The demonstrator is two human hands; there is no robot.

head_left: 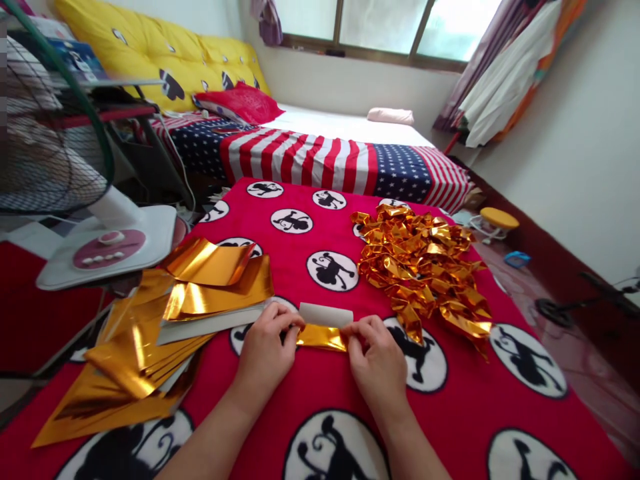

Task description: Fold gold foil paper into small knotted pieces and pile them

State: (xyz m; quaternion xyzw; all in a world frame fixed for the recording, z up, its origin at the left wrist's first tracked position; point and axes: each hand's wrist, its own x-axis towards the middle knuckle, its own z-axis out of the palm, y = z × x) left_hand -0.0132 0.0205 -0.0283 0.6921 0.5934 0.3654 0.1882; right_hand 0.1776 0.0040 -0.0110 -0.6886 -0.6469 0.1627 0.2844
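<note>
Left hand point(270, 340) pinches gold foil sheet point(321, 338) at 9 o'clock, right hand point(377, 353) at 3; folded-foil pile point(420, 260) toward 2.

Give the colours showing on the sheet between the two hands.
Head view: the sheet shows shiny gold on the near part, pale grey on the far part.

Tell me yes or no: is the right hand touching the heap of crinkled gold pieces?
No, the right hand holds the sheet, and red cloth shows between that hand and the heap.

Fan point(113, 200), red pillow point(245, 103) on bed point(325, 157)
</note>
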